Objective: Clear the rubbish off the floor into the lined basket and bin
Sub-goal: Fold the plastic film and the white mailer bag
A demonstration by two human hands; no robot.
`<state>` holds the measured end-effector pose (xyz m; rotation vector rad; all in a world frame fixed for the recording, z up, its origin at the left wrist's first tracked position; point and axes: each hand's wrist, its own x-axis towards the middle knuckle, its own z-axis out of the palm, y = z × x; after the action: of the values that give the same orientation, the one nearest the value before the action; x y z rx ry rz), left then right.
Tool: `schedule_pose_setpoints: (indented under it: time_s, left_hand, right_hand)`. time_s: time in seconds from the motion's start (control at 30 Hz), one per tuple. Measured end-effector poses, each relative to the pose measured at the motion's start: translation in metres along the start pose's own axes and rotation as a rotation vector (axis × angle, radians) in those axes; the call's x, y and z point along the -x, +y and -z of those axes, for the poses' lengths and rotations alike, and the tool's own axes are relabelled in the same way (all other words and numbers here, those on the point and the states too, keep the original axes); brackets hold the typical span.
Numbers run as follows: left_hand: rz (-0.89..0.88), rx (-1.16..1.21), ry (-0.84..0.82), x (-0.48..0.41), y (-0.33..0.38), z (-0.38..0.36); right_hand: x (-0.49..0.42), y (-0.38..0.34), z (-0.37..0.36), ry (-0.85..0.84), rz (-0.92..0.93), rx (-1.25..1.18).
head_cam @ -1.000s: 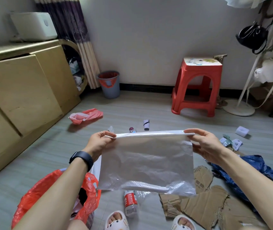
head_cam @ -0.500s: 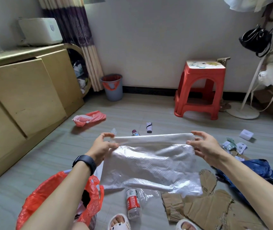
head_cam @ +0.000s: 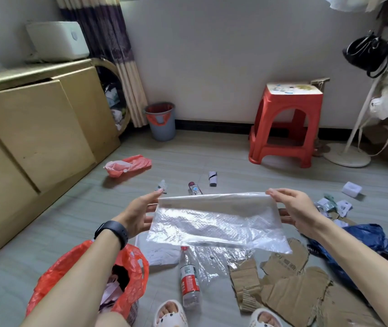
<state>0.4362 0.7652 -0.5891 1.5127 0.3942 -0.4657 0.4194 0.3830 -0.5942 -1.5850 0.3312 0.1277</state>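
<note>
Frame centre: I hold the clear plastic sheet spread between both hands. My left hand pinches its left edge; my right hand pinches its upper right corner.

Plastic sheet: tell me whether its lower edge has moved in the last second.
Yes, upward: the plastic sheet covered the neck of the red-labelled bottle on the floor; now the cap shows at its lower edge.

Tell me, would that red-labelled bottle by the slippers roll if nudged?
Probably: the bottle lies on its side on the smooth floor, so it would likely roll. It looks empty, so probably light and easily dented.
</note>
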Motion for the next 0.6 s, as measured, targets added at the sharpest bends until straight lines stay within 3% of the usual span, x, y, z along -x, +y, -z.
schedule_pose_setpoints:
  time_s: [0.1,0.27,0.37,0.5,0.6]
  left_hand:
    - [-0.043,-0.074,0.018,0.0000,-0.0030,-0.0034]
    - [-0.152,0.131,0.090,-0.0045,-0.0006,-0.0049]
    - [-0.188,0.047,0.068,-0.0044,-0.0027,-0.0048]
    - [-0.135,-0.015,0.097,-0.0033,-0.0041,-0.0035]
    - [-0.045,0.044,0.029,-0.0033,-0.0033,-0.0005]
  right_hand:
    - [0.0001,0.0015,-0.0013,0.003,0.012,0.034]
    - [-0.0019,0.0003,-0.0014,-0.016,-0.018,-0.127]
    - [-0.0026,0.0005,0.0013,-0.034,-0.034,-0.203]
    - [-0.0027,0.0038,0.0029,-0.079,-0.056,-0.122]
    - [-0.0051,0.0010,0.0030,-0.103,-0.078,-0.194]
